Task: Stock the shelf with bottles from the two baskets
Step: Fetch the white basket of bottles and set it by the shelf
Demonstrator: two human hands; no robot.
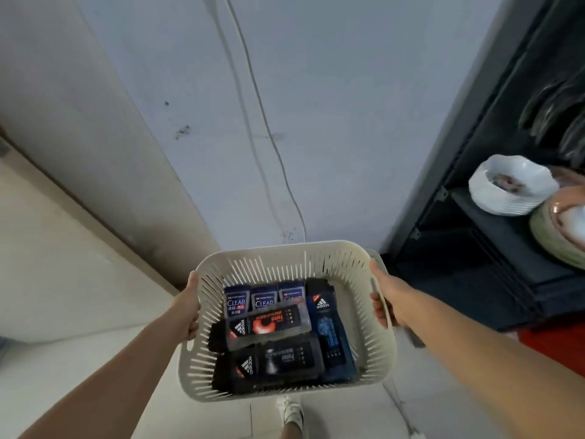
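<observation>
I am carrying a white slotted basket (351, 274) with both hands, my left hand (187, 307) curled over its left rim and my right hand (384, 296) clamped on the right handle. Adidas bottles (269, 323) and Clear bottles (235, 302) are lying inside it. The dark shelf (493, 223) is standing ahead to my right, nearer my right hand, already holding stacked bowls (509, 188).

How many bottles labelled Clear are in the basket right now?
3, upright in a row along the far wall of the cream slotted plastic basket: left, middle, right. The black Adidas bottle may hide more.
</observation>
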